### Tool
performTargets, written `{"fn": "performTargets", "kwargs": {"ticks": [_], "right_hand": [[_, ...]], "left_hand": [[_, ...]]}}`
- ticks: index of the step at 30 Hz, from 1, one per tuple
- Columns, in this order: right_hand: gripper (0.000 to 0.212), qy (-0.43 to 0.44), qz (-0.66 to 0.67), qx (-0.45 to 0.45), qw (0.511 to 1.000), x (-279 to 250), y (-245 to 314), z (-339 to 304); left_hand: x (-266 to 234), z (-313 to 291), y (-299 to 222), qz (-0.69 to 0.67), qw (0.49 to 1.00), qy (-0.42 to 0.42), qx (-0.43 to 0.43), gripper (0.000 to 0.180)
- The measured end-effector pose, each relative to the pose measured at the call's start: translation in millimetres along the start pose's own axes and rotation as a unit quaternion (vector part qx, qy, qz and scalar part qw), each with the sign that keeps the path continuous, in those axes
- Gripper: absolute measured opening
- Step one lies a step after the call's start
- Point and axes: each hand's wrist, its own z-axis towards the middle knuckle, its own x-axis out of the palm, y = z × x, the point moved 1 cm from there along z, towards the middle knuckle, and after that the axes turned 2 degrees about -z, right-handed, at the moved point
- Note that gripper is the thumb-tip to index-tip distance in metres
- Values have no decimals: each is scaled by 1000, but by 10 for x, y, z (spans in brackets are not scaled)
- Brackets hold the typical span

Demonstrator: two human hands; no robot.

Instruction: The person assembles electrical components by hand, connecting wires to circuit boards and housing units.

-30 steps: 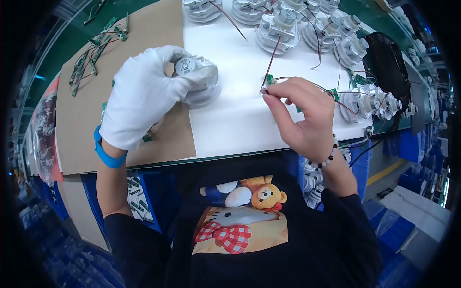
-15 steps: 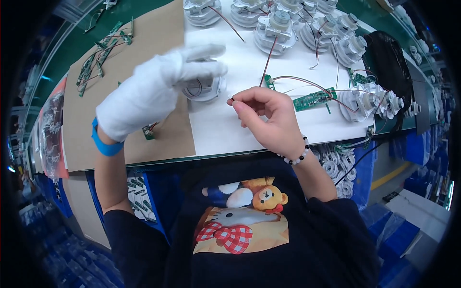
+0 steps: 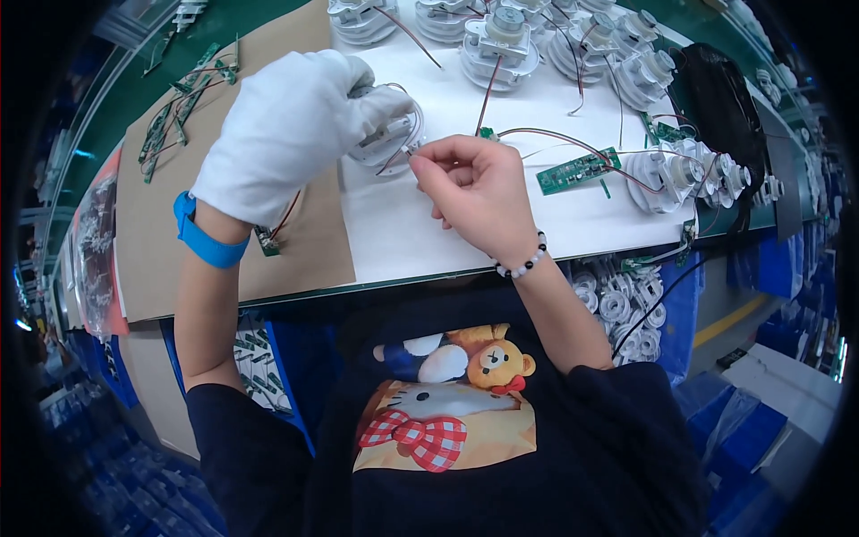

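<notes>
My left hand [image 3: 286, 134], in a white glove, is closed around the top of a round white motor unit [image 3: 386, 152] that stands on the white sheet. Its fingers hide most of the upper part. Thin dark wires [image 3: 417, 121] loop out from the unit's right side. Beside it, my bare right hand [image 3: 479, 197] pinches a small white wire connector [image 3: 406, 151] between thumb and forefinger. Just right of that hand lies a green circuit board [image 3: 577, 172], joined by wires to another white motor unit [image 3: 658, 174].
Several white motor units [image 3: 501, 49] with trailing wires stand along the far side. Loose green circuit boards [image 3: 183, 107] lie on the brown paper [image 3: 309, 246] at left. A black bag [image 3: 716, 107] sits at right. Below the table edge, a blue bin [image 3: 684, 313] contains white rings.
My left hand has gone from spread above the motor unit to closed on it. My right hand has moved up and left, bringing its pinched fingers next to the unit.
</notes>
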Motion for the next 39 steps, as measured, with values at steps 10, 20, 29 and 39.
{"fn": "performTargets", "kwargs": {"ticks": [10,20,29,39], "right_hand": [[18,-8,21,18,1000,103,-56,89],[16,-9,18,23,1000,102,-56,58],[6,-65,-206,-280,935,62,-72,76],[5,-65,-351,-342,869,5,51,62]], "left_hand": [[63,3,18,29,999,-12,23,38],[76,-17,29,26,999,-33,17,40],[104,-33,82,76,996,28,44,14],[50,-23,8,-36,999,11,-35,32]]}}
